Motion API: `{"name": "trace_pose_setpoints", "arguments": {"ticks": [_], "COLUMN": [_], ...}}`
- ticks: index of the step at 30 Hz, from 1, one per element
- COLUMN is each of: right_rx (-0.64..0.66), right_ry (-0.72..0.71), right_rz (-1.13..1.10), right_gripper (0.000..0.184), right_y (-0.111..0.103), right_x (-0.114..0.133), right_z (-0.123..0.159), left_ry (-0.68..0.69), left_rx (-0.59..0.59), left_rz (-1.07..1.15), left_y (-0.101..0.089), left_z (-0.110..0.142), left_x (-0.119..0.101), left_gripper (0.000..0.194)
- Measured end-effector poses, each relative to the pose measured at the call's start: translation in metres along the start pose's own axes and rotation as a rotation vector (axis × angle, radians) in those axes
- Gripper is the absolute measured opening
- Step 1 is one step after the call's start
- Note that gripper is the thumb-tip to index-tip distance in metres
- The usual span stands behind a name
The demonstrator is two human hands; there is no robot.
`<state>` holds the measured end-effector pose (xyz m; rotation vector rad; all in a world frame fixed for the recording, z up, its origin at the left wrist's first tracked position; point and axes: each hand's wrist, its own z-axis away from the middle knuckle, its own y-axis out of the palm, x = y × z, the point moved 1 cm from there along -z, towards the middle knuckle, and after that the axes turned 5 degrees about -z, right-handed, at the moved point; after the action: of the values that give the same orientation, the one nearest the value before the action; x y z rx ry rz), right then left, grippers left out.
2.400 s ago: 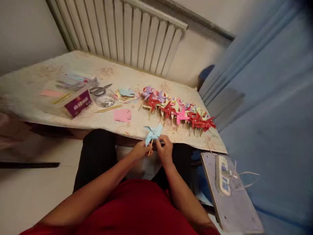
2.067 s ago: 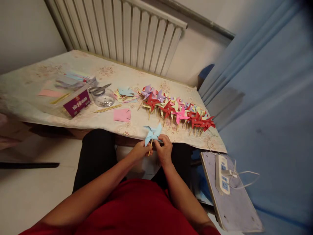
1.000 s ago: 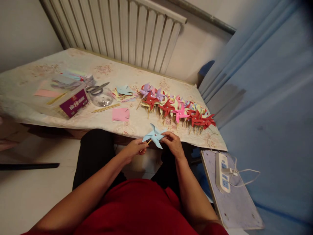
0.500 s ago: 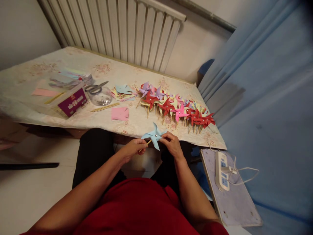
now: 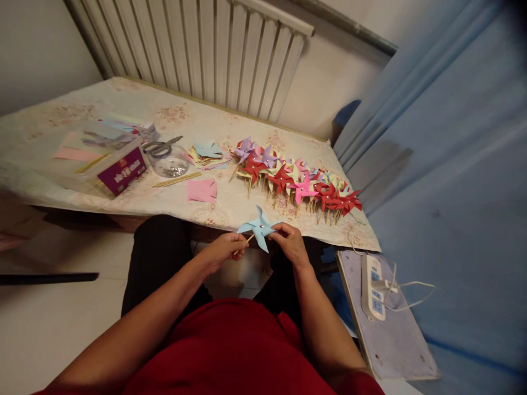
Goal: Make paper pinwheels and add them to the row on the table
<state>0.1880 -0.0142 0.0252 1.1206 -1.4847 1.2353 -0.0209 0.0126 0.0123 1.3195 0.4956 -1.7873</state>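
A light blue paper pinwheel [image 5: 260, 227] is held just off the table's front edge, above my lap. My left hand [image 5: 229, 248] is closed round its thin wooden stick. The fingers of my right hand [image 5: 290, 241] pinch the pinwheel's right-hand blade. A silvery pin head shows at the centre of the blades. Beyond it on the table lie a pink cut paper square [image 5: 202, 191], a stack of cut paper squares [image 5: 208, 154] with a blue one on top, and a few thin wooden sticks [image 5: 177, 180].
Many finished pinwheels [image 5: 296, 178] stand in rows on the table's right. To the left are scissors [image 5: 160, 147] over a clear tub of small metal pins [image 5: 169, 166], and a plastic pack with a purple label [image 5: 123, 169]. A power strip [image 5: 374, 288] rests on a board at right.
The blue pinwheel has shifted very slightly to the left. Both hands keep their hold on it, and the things on the table lie as before.
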Motion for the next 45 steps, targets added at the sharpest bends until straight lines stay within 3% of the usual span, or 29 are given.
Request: {"name": "trace_pose_setpoints", "arguments": {"ticks": [9,18,23,31,35,39,45], "right_rx": [-0.06,-0.078,-0.088,-0.064,-0.028,-0.04,-0.053], "right_ry": [-0.026,-0.079,-0.091,-0.289,-0.356,-0.386,-0.356], "right_rz": [0.027,-0.056,0.027,0.23,0.327,0.296,0.246], "right_gripper": [0.01,0.035,0.028,0.024,0.012,0.002,0.003], "right_y": [0.008,-0.01,-0.011,-0.008,-0.006,-0.002,0.003], "right_x": [0.0,0.005,0.007,0.016,0.019,0.017,0.016], "right_z": [0.0,-0.003,-0.004,0.001,0.0,-0.001,0.002], "left_ry": [0.008,0.003,-0.003,-0.006,0.006,0.012,0.01], "left_rx": [-0.012,-0.03,-0.02,-0.02,-0.006,-0.005,-0.037], "left_rz": [-0.011,-0.014,-0.016,-0.022,-0.019,-0.028,-0.051], "left_y": [0.0,-0.005,-0.003,-0.004,-0.003,-0.002,-0.002], "left_z": [0.0,-0.001,-0.002,0.0,0.0,0.0,0.0], "left_x": [-0.002,0.001,0.001,0.001,0.002,0.002,0.003], "left_gripper": [0.018,0.022,0.024,0.021,0.02,0.021,0.02]}}
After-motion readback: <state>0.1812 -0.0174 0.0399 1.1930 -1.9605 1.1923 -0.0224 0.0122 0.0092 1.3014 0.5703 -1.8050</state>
